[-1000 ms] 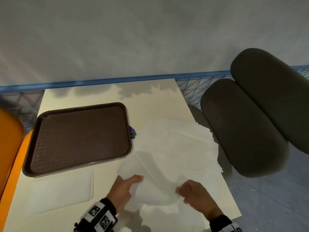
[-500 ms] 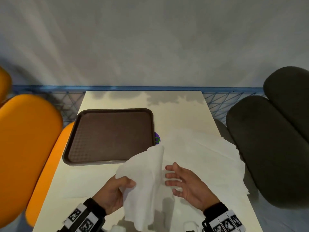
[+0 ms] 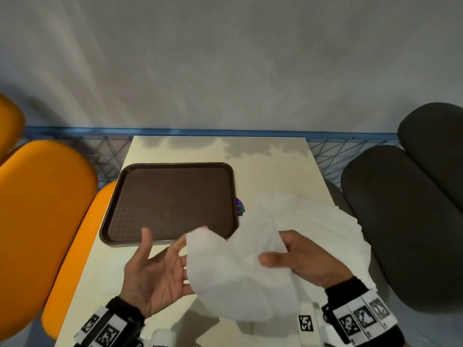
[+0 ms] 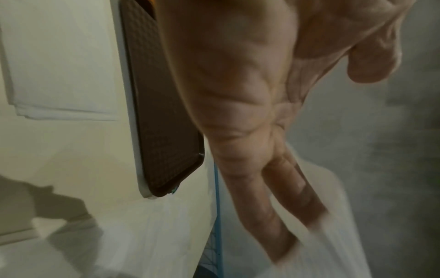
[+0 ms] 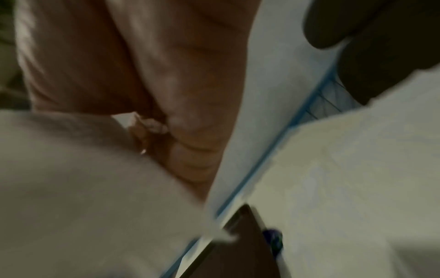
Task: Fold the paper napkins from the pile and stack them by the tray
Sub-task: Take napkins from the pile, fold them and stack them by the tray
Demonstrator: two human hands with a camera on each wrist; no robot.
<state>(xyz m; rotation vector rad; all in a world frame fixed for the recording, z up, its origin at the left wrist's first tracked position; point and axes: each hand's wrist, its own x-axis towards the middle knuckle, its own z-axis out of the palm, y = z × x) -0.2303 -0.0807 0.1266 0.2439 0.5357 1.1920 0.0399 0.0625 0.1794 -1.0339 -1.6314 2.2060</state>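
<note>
A cream table (image 3: 275,171) fills the middle of the head view, with orange seats (image 3: 45,209) at nine o'clock and dark grey seats (image 3: 406,221) at three o'clock. A brown tray (image 3: 170,201) lies on the table's left half, toward eleven o'clock from the hands. The pile of unfolded napkins (image 3: 325,221) spreads over the table's right side, at two o'clock from the hands, its edge reaching past the table edge. Between tray and pile a small purple object (image 3: 240,207) peeks out from the tray's right rim. In the left wrist view a folded napkin stack (image 4: 59,75) lies flat on the table just beside the tray's long edge.

One napkin (image 3: 238,271) is held up off the table between both hands — crumpled and draped. The right hand (image 3: 308,261) grasps it, thumb pressed on top and fingers behind the paper. The left hand (image 3: 155,274) is released, palm up, thumb raised, its straight fingers (image 4: 273,216) running under the napkin's left edge
</note>
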